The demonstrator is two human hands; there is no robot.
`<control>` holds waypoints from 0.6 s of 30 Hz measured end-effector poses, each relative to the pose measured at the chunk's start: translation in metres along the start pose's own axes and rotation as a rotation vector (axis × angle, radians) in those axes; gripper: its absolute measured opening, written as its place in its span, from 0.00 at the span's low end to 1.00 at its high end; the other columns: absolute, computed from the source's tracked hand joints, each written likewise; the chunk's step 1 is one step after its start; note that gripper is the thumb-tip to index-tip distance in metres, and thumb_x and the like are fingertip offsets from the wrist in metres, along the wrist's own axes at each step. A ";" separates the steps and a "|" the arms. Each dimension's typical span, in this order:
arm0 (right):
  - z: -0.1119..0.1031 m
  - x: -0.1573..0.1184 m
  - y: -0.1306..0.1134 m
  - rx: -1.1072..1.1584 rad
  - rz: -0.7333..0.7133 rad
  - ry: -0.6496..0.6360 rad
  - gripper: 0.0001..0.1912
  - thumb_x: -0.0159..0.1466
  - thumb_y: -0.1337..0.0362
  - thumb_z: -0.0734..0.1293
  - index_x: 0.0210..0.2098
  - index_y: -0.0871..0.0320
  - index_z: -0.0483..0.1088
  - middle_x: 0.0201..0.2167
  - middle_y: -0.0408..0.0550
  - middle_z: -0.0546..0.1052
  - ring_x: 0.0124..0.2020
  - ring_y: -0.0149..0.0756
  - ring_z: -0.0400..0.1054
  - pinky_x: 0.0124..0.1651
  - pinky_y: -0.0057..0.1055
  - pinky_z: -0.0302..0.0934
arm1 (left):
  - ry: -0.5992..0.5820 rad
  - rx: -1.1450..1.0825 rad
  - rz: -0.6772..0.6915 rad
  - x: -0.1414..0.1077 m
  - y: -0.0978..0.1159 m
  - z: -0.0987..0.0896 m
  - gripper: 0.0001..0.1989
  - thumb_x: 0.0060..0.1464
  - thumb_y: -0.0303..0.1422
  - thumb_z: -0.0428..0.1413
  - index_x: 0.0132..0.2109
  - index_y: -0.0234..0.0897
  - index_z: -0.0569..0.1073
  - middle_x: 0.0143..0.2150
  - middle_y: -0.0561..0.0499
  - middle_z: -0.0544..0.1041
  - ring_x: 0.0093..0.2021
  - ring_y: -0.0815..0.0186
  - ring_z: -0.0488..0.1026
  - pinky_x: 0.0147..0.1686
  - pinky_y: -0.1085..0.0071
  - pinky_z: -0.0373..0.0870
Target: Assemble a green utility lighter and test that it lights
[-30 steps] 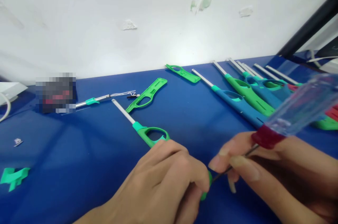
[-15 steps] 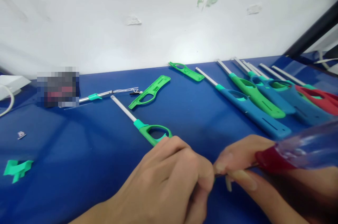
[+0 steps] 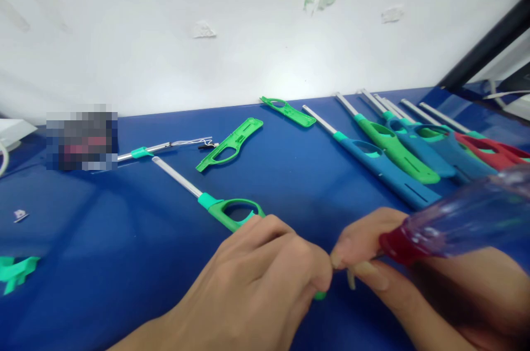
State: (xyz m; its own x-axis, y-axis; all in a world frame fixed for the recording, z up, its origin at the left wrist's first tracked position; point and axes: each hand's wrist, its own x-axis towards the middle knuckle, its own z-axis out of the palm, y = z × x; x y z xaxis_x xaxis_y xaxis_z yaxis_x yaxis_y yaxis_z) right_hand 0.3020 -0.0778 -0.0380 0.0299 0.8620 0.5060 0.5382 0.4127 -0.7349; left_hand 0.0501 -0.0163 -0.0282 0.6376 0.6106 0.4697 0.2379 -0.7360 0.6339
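My left hand point(image 3: 265, 279) is closed around the handle of a green lighter point(image 3: 234, 212), whose silver tube points to the upper left. A bit of the green handle end shows beneath my fingers. My right hand point(image 3: 372, 257) pinches the thin metal shaft of a screwdriver with a clear bluish handle point(image 3: 459, 218) and a red collar. The shaft runs toward my left fingers, and its tip is hidden there. A small pale piece sticks out below my right fingertips.
Two green half shells point(image 3: 232, 144) point(image 3: 287, 111) lie behind the hands. Several blue, green and red lighters point(image 3: 385, 166) fill the right. An opened tube with wires point(image 3: 155, 149) and teal scraps point(image 3: 19, 272) lie left. A white wall point(image 3: 248, 36) stands behind.
The view has shifted slightly, so the table items appear further left. The held lighter's tube has swung left and lower, and more of its handle end shows. The screwdriver handle appears further left.
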 end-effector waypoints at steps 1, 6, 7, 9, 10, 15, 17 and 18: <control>0.000 0.000 0.000 0.005 0.005 0.003 0.10 0.91 0.44 0.74 0.58 0.30 0.90 0.36 0.35 0.90 0.29 0.39 0.87 0.46 0.28 0.90 | 0.009 -0.007 0.004 0.000 -0.001 0.001 0.17 0.77 0.16 0.61 0.55 0.49 0.73 0.45 0.61 0.89 0.42 0.66 0.86 0.49 0.69 0.85; -0.001 0.012 -0.004 0.010 -0.019 0.010 0.12 0.91 0.47 0.74 0.55 0.38 0.91 0.35 0.40 0.90 0.29 0.41 0.88 0.41 0.28 0.89 | 0.041 -0.060 -0.019 0.005 -0.002 0.005 0.18 0.76 0.16 0.64 0.52 0.48 0.72 0.44 0.62 0.89 0.39 0.68 0.84 0.45 0.73 0.82; -0.001 0.014 -0.005 0.023 -0.028 -0.022 0.12 0.92 0.49 0.74 0.54 0.39 0.89 0.36 0.40 0.90 0.30 0.40 0.88 0.38 0.26 0.87 | 0.050 -0.066 -0.022 0.006 -0.002 0.006 0.18 0.76 0.17 0.64 0.51 0.48 0.72 0.43 0.62 0.89 0.38 0.68 0.83 0.44 0.72 0.82; -0.001 0.018 -0.007 0.040 -0.046 -0.070 0.12 0.93 0.51 0.72 0.50 0.40 0.85 0.37 0.39 0.89 0.31 0.38 0.88 0.34 0.23 0.83 | 0.063 -0.067 -0.033 0.007 -0.001 0.007 0.18 0.75 0.16 0.64 0.50 0.49 0.71 0.44 0.63 0.89 0.39 0.68 0.84 0.43 0.72 0.82; 0.000 0.019 -0.007 0.042 -0.058 -0.079 0.13 0.93 0.51 0.71 0.49 0.41 0.82 0.37 0.38 0.89 0.30 0.37 0.87 0.33 0.22 0.82 | 0.064 -0.067 -0.034 0.008 -0.001 0.007 0.18 0.75 0.16 0.64 0.51 0.49 0.72 0.44 0.63 0.90 0.40 0.68 0.85 0.44 0.73 0.82; 0.000 0.018 -0.009 0.044 -0.105 -0.082 0.13 0.95 0.52 0.69 0.51 0.42 0.77 0.38 0.38 0.88 0.34 0.36 0.87 0.36 0.23 0.82 | 0.062 -0.083 -0.030 0.009 -0.001 0.005 0.18 0.76 0.17 0.65 0.50 0.49 0.71 0.44 0.65 0.91 0.39 0.70 0.84 0.44 0.75 0.81; -0.001 0.018 -0.009 0.052 -0.107 -0.084 0.13 0.95 0.53 0.69 0.50 0.43 0.78 0.38 0.38 0.88 0.34 0.36 0.87 0.36 0.23 0.81 | 0.062 -0.086 -0.046 0.011 0.000 0.006 0.18 0.77 0.17 0.64 0.49 0.48 0.71 0.44 0.66 0.90 0.38 0.70 0.83 0.43 0.76 0.80; -0.002 0.018 -0.009 0.055 -0.100 -0.079 0.14 0.95 0.52 0.70 0.50 0.43 0.78 0.38 0.38 0.88 0.34 0.36 0.87 0.35 0.22 0.80 | 0.068 -0.090 -0.049 0.012 0.000 0.006 0.19 0.77 0.17 0.64 0.49 0.48 0.70 0.44 0.66 0.90 0.38 0.70 0.83 0.43 0.76 0.80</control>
State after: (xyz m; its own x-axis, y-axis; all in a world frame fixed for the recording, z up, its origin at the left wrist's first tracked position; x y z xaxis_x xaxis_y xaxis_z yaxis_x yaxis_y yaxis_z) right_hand 0.2992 -0.0669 -0.0212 -0.0896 0.8354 0.5422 0.4883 0.5114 -0.7072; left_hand 0.0622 -0.0111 -0.0269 0.5752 0.6655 0.4757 0.1986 -0.6777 0.7080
